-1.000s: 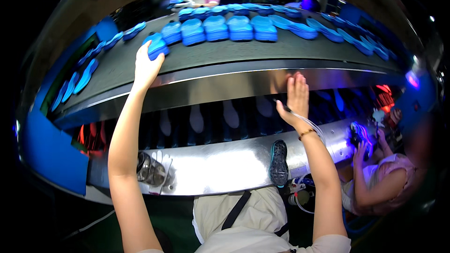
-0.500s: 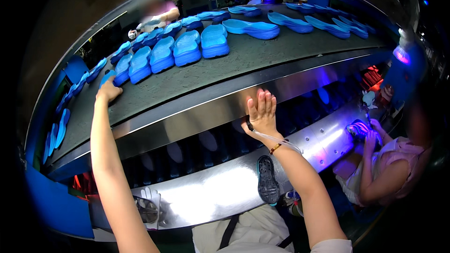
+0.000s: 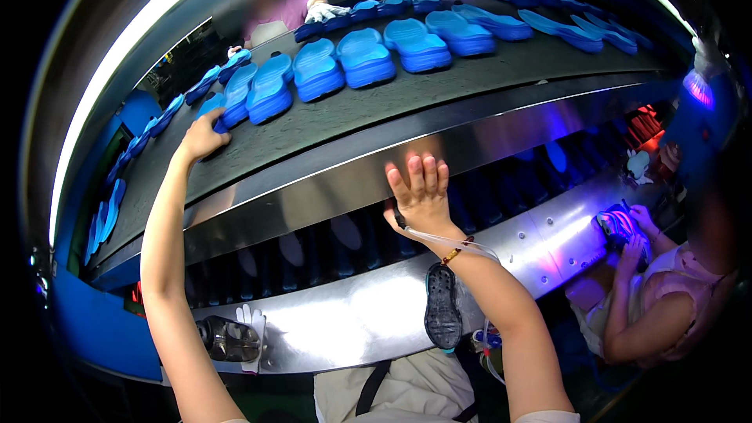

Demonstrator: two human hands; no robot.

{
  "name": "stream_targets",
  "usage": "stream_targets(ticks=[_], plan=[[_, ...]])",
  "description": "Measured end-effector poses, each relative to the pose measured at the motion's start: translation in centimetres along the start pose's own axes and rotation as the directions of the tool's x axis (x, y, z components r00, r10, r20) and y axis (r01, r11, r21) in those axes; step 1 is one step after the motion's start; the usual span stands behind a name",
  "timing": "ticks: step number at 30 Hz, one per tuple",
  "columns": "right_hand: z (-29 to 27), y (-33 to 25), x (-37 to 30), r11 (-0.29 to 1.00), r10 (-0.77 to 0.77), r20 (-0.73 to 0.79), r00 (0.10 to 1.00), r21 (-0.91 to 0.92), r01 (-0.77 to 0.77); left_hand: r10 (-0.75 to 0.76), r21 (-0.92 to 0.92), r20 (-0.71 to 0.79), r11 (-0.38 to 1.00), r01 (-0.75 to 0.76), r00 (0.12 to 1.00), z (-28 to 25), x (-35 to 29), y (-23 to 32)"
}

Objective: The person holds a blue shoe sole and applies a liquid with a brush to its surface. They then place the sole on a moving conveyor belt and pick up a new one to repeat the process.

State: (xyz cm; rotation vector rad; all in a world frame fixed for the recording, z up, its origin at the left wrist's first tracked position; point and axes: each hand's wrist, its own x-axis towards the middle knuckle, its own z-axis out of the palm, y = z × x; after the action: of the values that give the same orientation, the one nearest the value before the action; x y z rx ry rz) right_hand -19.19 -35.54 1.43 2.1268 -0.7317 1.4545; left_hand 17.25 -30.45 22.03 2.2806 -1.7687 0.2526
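Observation:
My left hand (image 3: 205, 137) reaches to the far left of the dark belt (image 3: 329, 129), its fingers closed on the end of a blue shoe sole (image 3: 207, 106). More two-tone blue soles (image 3: 365, 56) stand side by side in a row to its right. My right hand (image 3: 421, 192) holds nothing; its fingers lie stretched out against the metal edge (image 3: 313, 200) of the belt. A black loop with clear tubing (image 3: 454, 241) sits near its thumb and runs along the wrist, beside a beaded bracelet (image 3: 456, 251).
Below lies a shiny metal ledge (image 3: 337, 325) with a black sole (image 3: 443, 308), a white glove (image 3: 252, 337) and a dark see-through container (image 3: 229, 338). Dark shapes (image 3: 290, 251) line the slot under the belt. One co-worker (image 3: 658, 290) sits at right; another (image 3: 278, 16) works across the belt.
My left hand and the row of blue soles have moved to the right. The co-worker across now reaches a gloved hand over the far soles. My right hand stays at the metal edge.

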Motion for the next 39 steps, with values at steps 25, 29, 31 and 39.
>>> stream_targets(ticks=[25,29,31,39], plan=[[-1.8,-0.1,0.1,0.998,0.055,0.154,0.987,-0.027,-0.051,0.025,-0.611,-0.561,0.661,-0.435,0.827,0.9,-12.7,9.4],[-1.6,0.1,0.0,0.995,0.043,0.175,0.984,-0.095,-0.026,-0.587,-0.844,-0.458,0.052,-0.533,0.668,3.1,-19.3,10.6],[-1.7,-0.4,0.3,0.996,0.036,0.186,0.982,-0.087,-0.02,-0.513,-0.904,-0.179,-0.252,-0.346,0.84,3.5,-21.5,11.2],[-1.8,-0.7,0.1,0.992,0.063,0.202,0.977,-0.117,-0.04,0.34,-0.422,-0.038,-0.858,0.294,0.94,12.3,-33.2,10.8]])
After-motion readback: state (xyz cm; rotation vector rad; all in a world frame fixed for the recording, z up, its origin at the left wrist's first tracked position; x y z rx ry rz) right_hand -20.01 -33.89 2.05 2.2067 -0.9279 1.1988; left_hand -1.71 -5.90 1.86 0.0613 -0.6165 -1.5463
